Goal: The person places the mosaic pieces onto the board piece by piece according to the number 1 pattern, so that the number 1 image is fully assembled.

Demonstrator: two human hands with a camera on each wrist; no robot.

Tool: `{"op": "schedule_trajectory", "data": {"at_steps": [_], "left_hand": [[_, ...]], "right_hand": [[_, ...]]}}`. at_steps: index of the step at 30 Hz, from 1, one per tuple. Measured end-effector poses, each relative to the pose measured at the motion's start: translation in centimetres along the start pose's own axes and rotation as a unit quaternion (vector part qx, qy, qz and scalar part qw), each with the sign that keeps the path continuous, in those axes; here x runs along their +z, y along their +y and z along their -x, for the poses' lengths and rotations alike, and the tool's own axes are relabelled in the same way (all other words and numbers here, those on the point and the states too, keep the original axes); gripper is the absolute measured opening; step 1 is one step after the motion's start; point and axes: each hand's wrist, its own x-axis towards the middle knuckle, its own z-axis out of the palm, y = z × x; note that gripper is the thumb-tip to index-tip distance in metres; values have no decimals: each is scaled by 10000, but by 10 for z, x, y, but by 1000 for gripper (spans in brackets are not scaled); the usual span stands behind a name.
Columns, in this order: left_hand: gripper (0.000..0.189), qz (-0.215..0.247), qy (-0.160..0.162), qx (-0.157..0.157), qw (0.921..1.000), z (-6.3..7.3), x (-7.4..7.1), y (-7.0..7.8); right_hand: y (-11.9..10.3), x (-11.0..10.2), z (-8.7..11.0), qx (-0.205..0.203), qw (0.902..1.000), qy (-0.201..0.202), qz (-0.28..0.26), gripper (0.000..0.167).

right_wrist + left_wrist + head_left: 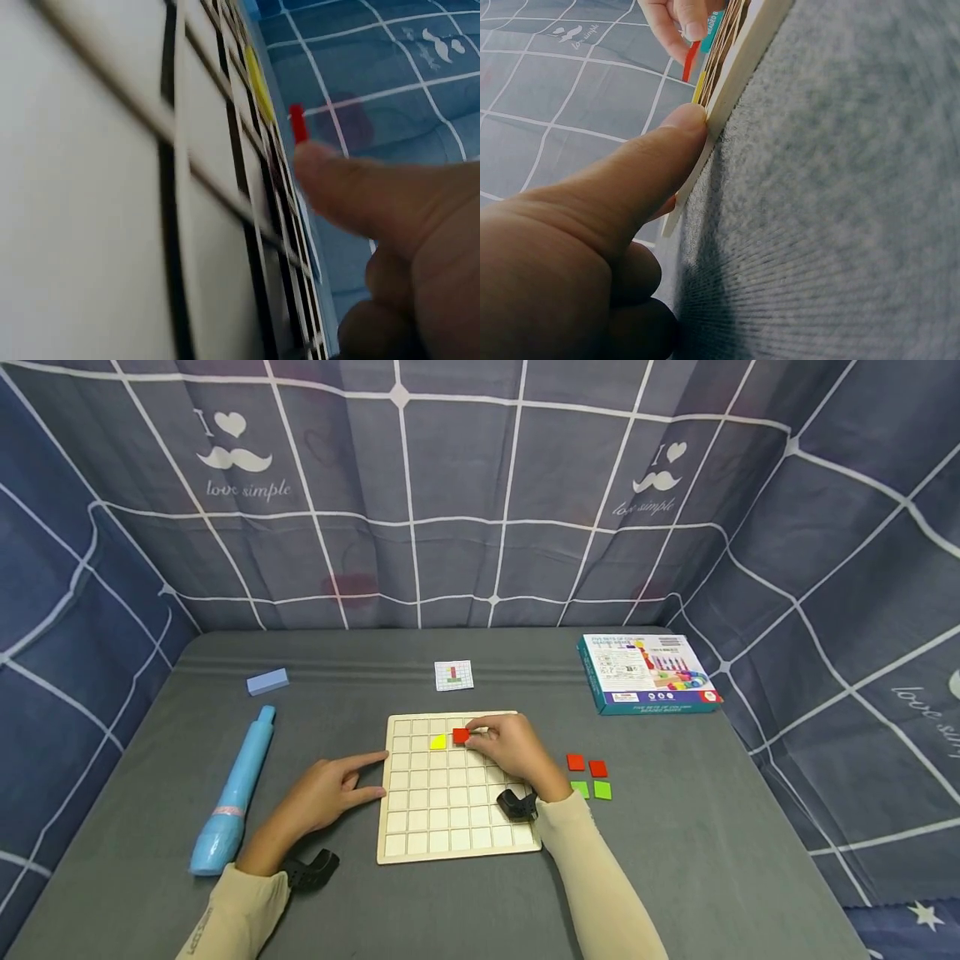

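A wooden grid board (420, 818) lies at the middle of the table. My left hand (322, 793) touches its left edge with the index finger and thumb stretched out. In the left wrist view the thumb (645, 165) presses against the board's side. My right hand (510, 747) pinches a red square tile (461, 736) over the board's upper part. That tile (298, 124) shows edge-on in the right wrist view, held above the grid. Just left of it, a yellow square tile (438, 742) sits on the board.
Right of the board are red tiles (575, 762) and green tiles (602, 790). A small pattern card (453, 676) lies behind the board, a game box (648, 672) at back right. On the left are a blue block (267, 682) and a light-blue bottle-shaped object (236, 793).
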Motion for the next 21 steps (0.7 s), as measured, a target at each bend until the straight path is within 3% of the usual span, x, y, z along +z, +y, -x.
{"op": "schedule_trajectory", "data": {"at_steps": [13,21], "left_hand": [[58,-27,41,11,10000,-2,2,0],[58,-37,-22,-67,10000,-2,0,0]], "right_hand": [[-1,10,-2,-269,9993,148,220,19],[-1,13,-3,-73,9998,181,32,22]]}}
